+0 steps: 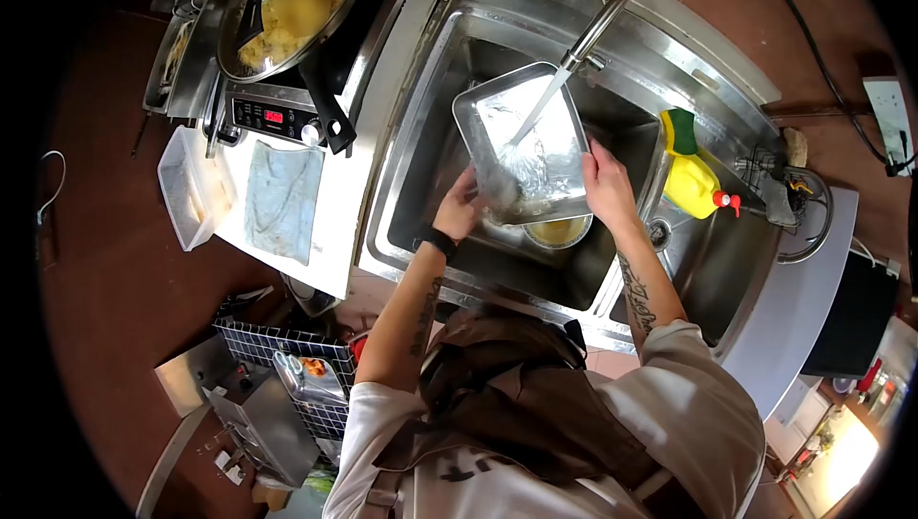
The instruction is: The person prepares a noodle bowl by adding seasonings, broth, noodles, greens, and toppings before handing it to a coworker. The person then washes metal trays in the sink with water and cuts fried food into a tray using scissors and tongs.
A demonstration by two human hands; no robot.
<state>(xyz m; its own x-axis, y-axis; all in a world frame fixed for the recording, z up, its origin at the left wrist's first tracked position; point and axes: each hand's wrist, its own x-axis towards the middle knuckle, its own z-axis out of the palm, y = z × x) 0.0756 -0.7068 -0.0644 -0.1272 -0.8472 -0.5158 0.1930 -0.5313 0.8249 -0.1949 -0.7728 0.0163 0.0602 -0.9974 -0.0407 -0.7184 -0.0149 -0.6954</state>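
Note:
A shallow rectangular metal tray (535, 118) is held tilted over the left sink basin (406, 204). Water from the faucet (595, 32) runs into it and splashes near its lower left corner. My right hand (608, 183) grips the tray's right edge, with the thumb on the rim. At the lower left corner, my left hand (459, 205) is closed on the tray's edge; its fingertips are partly hidden and smeared by the splash. Beneath the tray, a round bowl (559, 231) partly shows in the basin.
Right of the basin are a yellow detergent bottle (690, 184) and a green-and-yellow sponge (680, 132). On the left, a lidded pan (287, 12) with yellow food sits on an induction cooker (273, 118). A folded blue cloth (284, 199) lies beside a clear plastic container (194, 189).

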